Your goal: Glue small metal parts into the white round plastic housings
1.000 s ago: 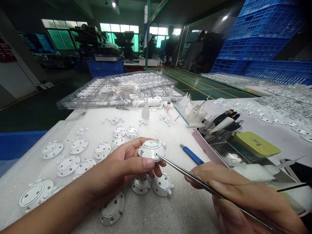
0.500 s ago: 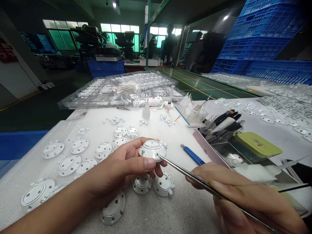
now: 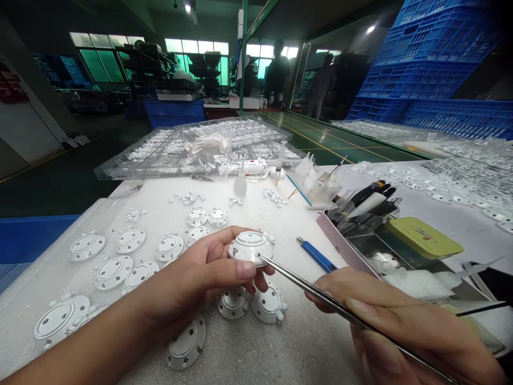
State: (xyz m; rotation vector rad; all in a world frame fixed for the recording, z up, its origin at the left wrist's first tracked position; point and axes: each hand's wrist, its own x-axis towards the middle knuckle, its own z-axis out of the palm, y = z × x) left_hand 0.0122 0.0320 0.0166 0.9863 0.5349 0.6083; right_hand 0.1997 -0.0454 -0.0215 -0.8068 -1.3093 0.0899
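My left hand (image 3: 200, 267) grips a round white domed part (image 3: 252, 247) by its rim, thumb in front and fingers behind and below. Small rounded white pieces show at the part's right edge. In my right hand (image 3: 385, 315) is a pair of slim metal tweezers (image 3: 308, 289), slanting up to the left. Their tip touches, or nearly touches, a small hole in the part's side. Similar white parts lie below and left of my left hand, among them one disc (image 3: 269, 303) just under the held part. A blue utility knife (image 3: 317, 254) rests beyond my right hand.
Small white pieces (image 3: 276, 198) lie in piles near a squeeze bottle (image 3: 240, 184). Behind them stand clear compartment trays (image 3: 120, 172). On the right are a pink-edged tool box (image 3: 340, 246), a yellow-green tin (image 3: 425, 237) and stacked blue crates (image 3: 433, 80). People stand in the background.
Both hands, the white part and the tweezers stay almost exactly where they were. Far back, a person has shifted slightly.
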